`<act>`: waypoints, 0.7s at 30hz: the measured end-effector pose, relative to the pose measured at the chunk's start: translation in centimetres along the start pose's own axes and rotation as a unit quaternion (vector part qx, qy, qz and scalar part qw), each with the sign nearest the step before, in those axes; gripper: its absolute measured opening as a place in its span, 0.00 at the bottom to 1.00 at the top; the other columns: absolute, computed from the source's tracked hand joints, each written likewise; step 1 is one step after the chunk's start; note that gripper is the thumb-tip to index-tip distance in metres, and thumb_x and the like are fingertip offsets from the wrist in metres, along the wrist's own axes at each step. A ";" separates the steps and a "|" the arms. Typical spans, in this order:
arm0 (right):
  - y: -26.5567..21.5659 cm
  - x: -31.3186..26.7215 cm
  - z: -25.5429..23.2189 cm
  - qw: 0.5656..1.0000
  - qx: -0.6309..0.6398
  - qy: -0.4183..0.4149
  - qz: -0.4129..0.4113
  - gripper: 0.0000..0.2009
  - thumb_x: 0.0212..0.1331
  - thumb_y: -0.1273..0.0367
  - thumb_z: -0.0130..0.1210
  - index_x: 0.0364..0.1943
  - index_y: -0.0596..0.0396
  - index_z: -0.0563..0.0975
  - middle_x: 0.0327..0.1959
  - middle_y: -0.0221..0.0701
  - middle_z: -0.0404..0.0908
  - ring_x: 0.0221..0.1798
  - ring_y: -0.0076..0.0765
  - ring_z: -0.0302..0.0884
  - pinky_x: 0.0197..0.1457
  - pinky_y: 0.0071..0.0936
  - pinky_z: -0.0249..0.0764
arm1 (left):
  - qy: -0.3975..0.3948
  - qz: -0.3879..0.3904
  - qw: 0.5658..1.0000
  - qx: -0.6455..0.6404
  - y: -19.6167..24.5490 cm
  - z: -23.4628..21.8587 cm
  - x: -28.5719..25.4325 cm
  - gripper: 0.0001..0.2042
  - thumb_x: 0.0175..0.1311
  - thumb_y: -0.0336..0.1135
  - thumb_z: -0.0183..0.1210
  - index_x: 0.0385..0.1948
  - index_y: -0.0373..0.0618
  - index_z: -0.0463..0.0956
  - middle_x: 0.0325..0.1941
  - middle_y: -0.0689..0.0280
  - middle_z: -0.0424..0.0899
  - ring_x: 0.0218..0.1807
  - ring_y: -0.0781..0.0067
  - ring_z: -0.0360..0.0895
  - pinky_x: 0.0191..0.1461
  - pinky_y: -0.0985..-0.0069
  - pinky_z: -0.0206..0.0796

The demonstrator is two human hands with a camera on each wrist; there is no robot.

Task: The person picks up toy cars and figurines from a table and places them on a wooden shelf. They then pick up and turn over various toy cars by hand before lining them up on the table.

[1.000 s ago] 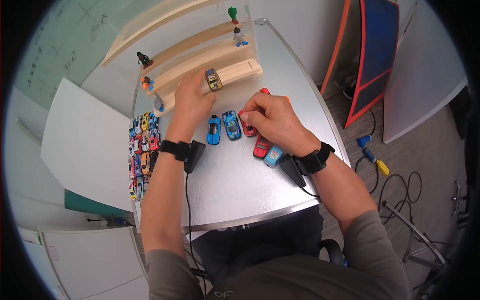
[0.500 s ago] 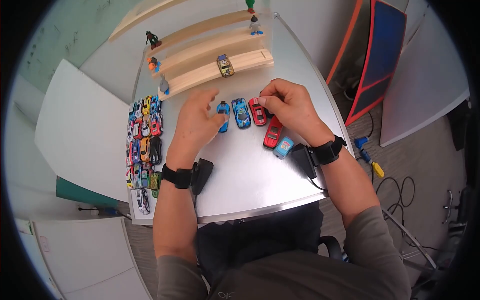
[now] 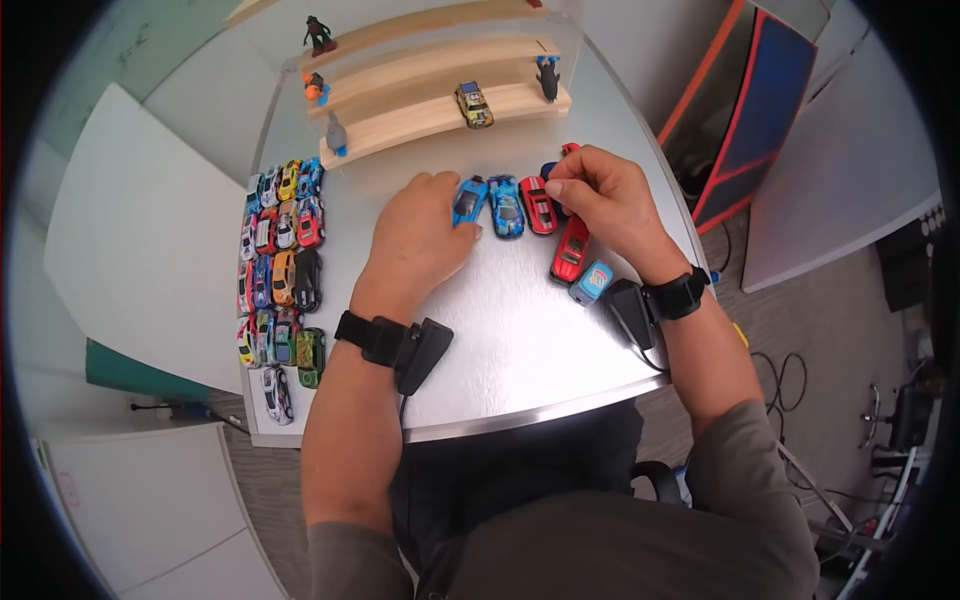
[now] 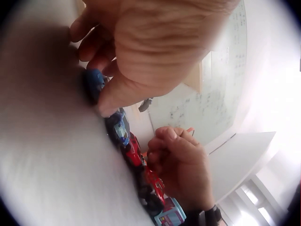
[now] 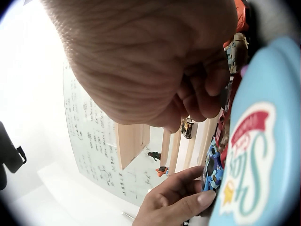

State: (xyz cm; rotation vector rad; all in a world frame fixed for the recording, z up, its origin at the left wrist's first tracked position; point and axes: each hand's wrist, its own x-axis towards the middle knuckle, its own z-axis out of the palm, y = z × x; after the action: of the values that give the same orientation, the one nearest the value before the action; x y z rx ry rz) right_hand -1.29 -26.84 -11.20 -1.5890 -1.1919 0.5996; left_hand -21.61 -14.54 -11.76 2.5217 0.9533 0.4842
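The left hand [image 3: 420, 235] grips a light blue car [image 3: 469, 200] at the left end of a short row, its thumb on the near side. In the left wrist view the left hand [image 4: 150, 52] has thumb and fingers round this blue car [image 4: 95, 80]. Beside it stand a blue patterned car [image 3: 507, 208] and a red striped car [image 3: 538, 205]. Just right of these, the right hand [image 3: 620, 205] hovers with fingers loosely curled; nothing shows in them in the right wrist view. Under its wrist are another red car [image 3: 570, 250] and a small light blue car [image 3: 591, 284].
Several toy cars stand in close rows at the table's left [image 3: 284, 275]. A stepped wooden rack [image 3: 400, 122] at the back bears a yellow-black car [image 3: 474, 105] and small figures, among them a grey one [image 3: 336, 134]. Partly behind the right hand is a dark blue car [image 3: 549, 171].
The left hand has drawn back from the rack, where the yellow-black car stays, and taken hold of the light blue car, which is now tilted beside its neighbour. The right hand keeps nearly the same pose.
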 end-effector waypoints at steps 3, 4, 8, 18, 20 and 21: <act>-0.1 0.0 0.1 1.000 0.001 -0.002 0.000 0.06 0.63 0.71 0.63 0.35 0.60 0.81 0.26 0.26 0.81 0.29 0.16 0.73 0.32 0.20 0.70 | 0.007 -0.016 1.000 0.009 -0.2 0.1 0.0 0.25 0.51 0.31 0.69 0.54 0.36 0.78 0.44 0.53 0.82 0.47 0.51 0.80 0.52 0.62 0.72; -0.1 0.0 0.1 1.000 0.001 -0.005 -0.003 0.06 0.63 0.71 0.63 0.35 0.60 0.81 0.26 0.26 0.81 0.29 0.16 0.73 0.32 0.20 0.70 | 0.007 -0.023 1.000 0.010 -0.2 0.1 0.0 0.24 0.52 0.30 0.68 0.54 0.36 0.78 0.44 0.53 0.82 0.48 0.50 0.80 0.53 0.62 0.72; -0.1 0.1 0.1 1.000 0.007 -0.007 -0.002 0.06 0.63 0.71 0.63 0.35 0.60 0.81 0.26 0.26 0.81 0.29 0.16 0.73 0.33 0.20 0.70 | 0.016 -0.016 1.000 0.017 -0.3 0.1 -0.1 0.24 0.52 0.29 0.68 0.54 0.37 0.78 0.44 0.53 0.81 0.47 0.49 0.80 0.53 0.62 0.72; -0.1 0.0 0.1 0.999 0.038 -0.019 0.007 0.05 0.65 0.72 0.62 0.35 0.61 0.80 0.27 0.27 0.81 0.30 0.17 0.74 0.34 0.21 0.73 | -0.008 -0.010 1.000 0.006 0.5 -0.5 -0.2 0.18 0.53 0.29 0.64 0.48 0.38 0.80 0.45 0.51 0.80 0.49 0.46 0.79 0.55 0.59 0.71; 0.1 0.0 0.1 0.999 0.038 -0.019 0.011 0.05 0.65 0.72 0.62 0.35 0.61 0.80 0.27 0.27 0.81 0.30 0.17 0.74 0.34 0.21 0.73 | -0.021 -0.015 1.000 0.005 0.6 -0.7 -0.2 0.16 0.54 0.27 0.62 0.46 0.38 0.79 0.46 0.50 0.79 0.51 0.45 0.78 0.57 0.59 0.71; 0.1 0.0 0.1 0.999 0.040 -0.022 0.015 0.05 0.65 0.72 0.62 0.35 0.61 0.81 0.27 0.28 0.81 0.30 0.17 0.75 0.34 0.21 0.73 | -0.022 -0.013 1.000 0.003 0.6 -0.6 -0.2 0.16 0.54 0.28 0.62 0.47 0.38 0.79 0.46 0.50 0.79 0.52 0.46 0.78 0.57 0.59 0.71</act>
State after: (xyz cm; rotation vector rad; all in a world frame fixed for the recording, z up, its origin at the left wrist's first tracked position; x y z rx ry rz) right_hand -1.29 -26.78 -11.37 -1.5351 -1.1633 0.6981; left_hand -21.68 -14.89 -10.97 2.5110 0.9728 0.4172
